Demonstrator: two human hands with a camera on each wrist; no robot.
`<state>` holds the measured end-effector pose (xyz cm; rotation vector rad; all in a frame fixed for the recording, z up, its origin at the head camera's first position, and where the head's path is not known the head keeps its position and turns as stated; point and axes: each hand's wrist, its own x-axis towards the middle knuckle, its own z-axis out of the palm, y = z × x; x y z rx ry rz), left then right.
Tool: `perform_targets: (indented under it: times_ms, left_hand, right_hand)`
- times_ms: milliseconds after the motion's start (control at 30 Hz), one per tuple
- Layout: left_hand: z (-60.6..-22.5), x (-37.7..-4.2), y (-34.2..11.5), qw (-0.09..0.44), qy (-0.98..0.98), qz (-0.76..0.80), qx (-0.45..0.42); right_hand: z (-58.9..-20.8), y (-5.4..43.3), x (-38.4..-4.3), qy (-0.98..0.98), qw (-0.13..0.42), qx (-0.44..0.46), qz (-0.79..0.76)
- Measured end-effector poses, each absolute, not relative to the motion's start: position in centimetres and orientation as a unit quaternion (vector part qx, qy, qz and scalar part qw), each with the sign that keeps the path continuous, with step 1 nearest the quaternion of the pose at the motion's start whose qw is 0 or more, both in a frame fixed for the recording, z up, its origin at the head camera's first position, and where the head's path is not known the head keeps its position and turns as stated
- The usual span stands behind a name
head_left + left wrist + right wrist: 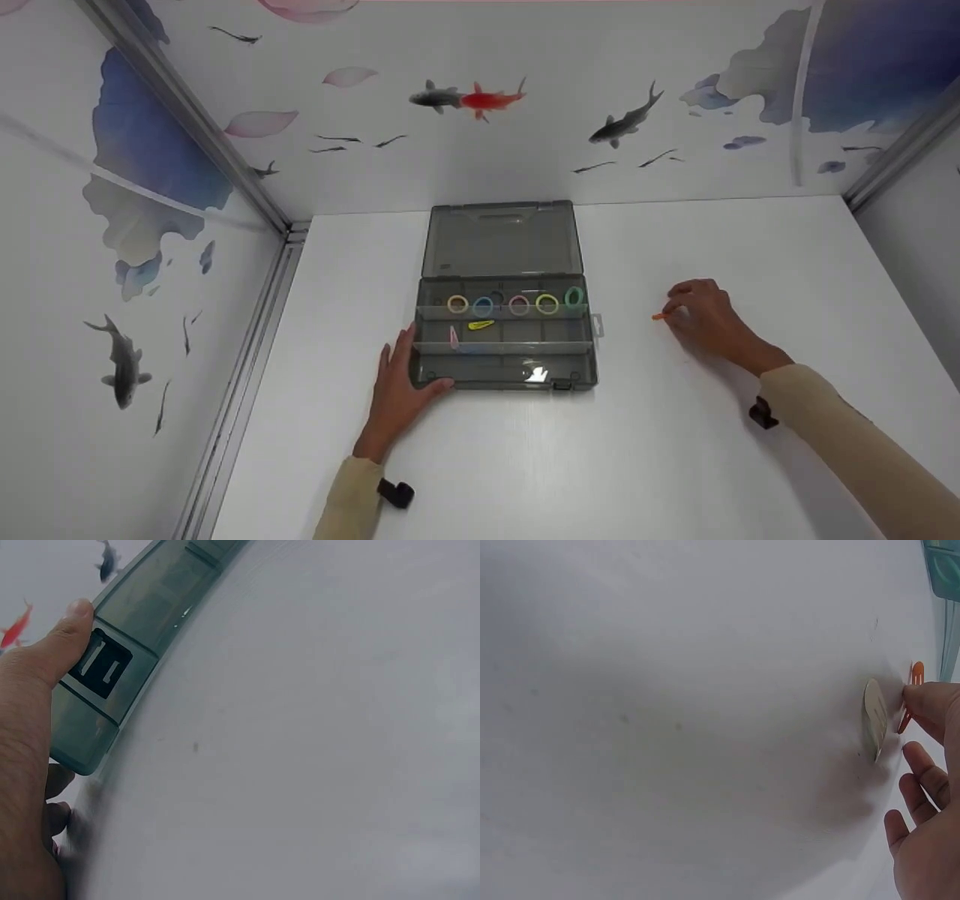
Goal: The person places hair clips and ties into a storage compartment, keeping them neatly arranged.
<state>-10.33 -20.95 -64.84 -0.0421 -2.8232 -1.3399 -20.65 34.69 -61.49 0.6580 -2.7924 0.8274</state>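
Observation:
My right hand [705, 319] pinches an orange snap hair clip [918, 673] between thumb and fingertips, over the table right of the box. Beside it in the right wrist view is a pale snap hair clip [874, 720], hidden by the hand in the head view. My left hand [397, 394] holds the near left corner of a grey see-through storage box [502, 375], thumb on its front wall by the black latch [101, 664], fingers along its side. In its middle row lie a yellow hair clip [481, 325] and a pink hair clip [454, 337].
Several coloured hair ties, among them a green one [574, 288], stand in the box's back row. Its open lid [502, 244] leans back near the rear wall [502, 165]. The white table [637, 450] is bounded by patterned panels and a metal rail [240, 382] at left.

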Motion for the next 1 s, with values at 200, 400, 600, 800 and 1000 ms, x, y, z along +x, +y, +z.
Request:
perform_targets:
  times_ms: [200, 400, 600, 800, 1000]
  left_hand:
    - [-64.7, -10.3, -20.9, 0.008, -0.904, -0.428, -0.013]
    - [-64.6, -10.3, -20.9, 0.006, -0.904, -0.428, -0.014]
    - [-64.8, -10.3, -20.9, 0.009, -0.903, -0.43, -0.015]
    - [-64.7, -10.3, -20.8, 0.008, -0.907, -0.42, -0.01]
    - [-64.7, -10.4, -20.8, 0.006, -0.907, -0.42, -0.01]
  right_hand:
    - [-61.1, 34.6, -20.5, -0.934, 0.066, 0.213, 0.278]
    - [-60.7, 34.0, -20.1, -0.927, 0.096, 0.219, 0.289]
    - [-60.2, 32.9, -19.9, -0.911, 0.151, 0.228, 0.307]
    - [-59.4, 31.7, -19.6, -0.908, 0.151, 0.218, 0.325]
    - [-58.8, 30.1, -19.3, -0.905, 0.152, 0.221, 0.33]
